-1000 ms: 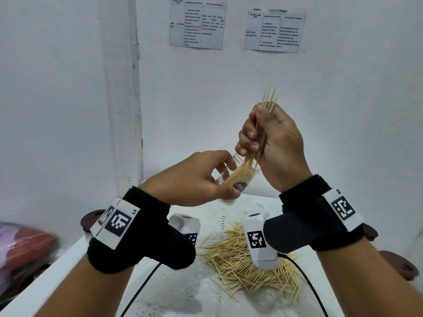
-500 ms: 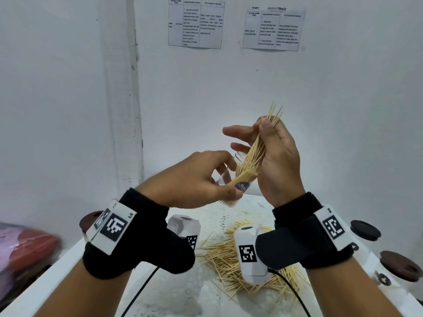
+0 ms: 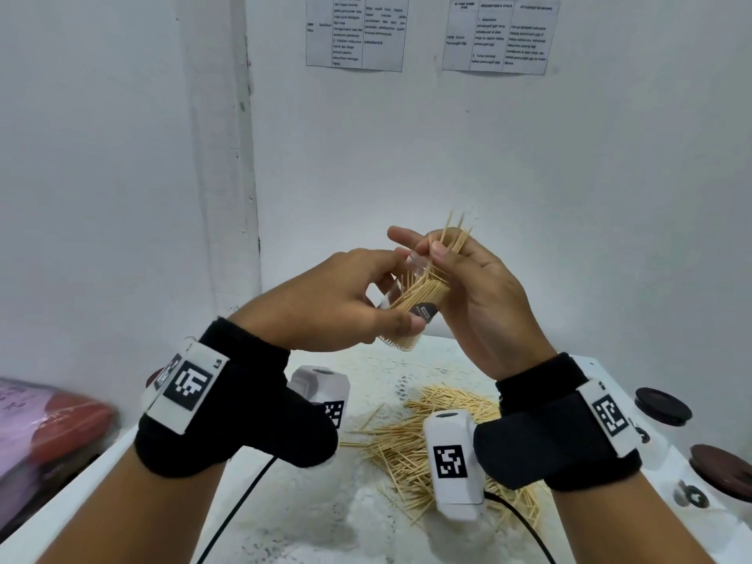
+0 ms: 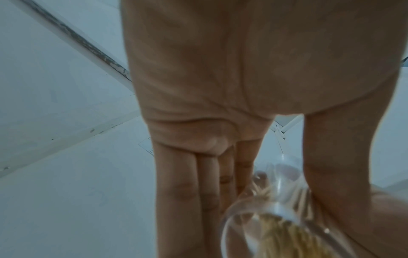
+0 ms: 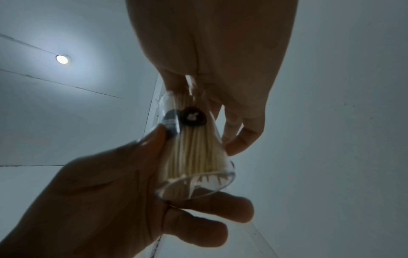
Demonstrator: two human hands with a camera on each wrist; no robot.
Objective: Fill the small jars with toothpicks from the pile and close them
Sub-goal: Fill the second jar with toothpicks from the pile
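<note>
Nearest in the head view, black wrist straps with coded tags and white wrist cameras (image 3: 453,466) trailing black cables. Under them the white tabletop (image 3: 309,519) carries the pile (image 3: 431,441) of loose toothpicks, spread out flat, partly hidden behind the right wrist camera. At the right edge of the tabletop stand two jars with dark lids (image 3: 663,405), well apart from the pile.

Above the tabletop, both hands are raised. Left hand (image 3: 325,303) has its grip closed round a clear jar (image 3: 411,315), thumb on the near side, fingers behind; jar is tilted, mouth up and toward the right hand, no lid on it. It is already packed with toothpicks and has a dark label on the side (image 5: 191,116).

Right hand (image 3: 484,303) pinches a bundle (image 3: 447,248) of toothpicks between thumb and fingers, index finger stretched out. The bundle's lower ends sit in the jar mouth, upper ends fan out above the fingers.

Left wrist view: the jar base (image 4: 276,232) seen from below, blurred.

Far back, a white wall with two printed sheets (image 3: 355,32). At far left, a blurred pink and red thing (image 3: 44,425).
</note>
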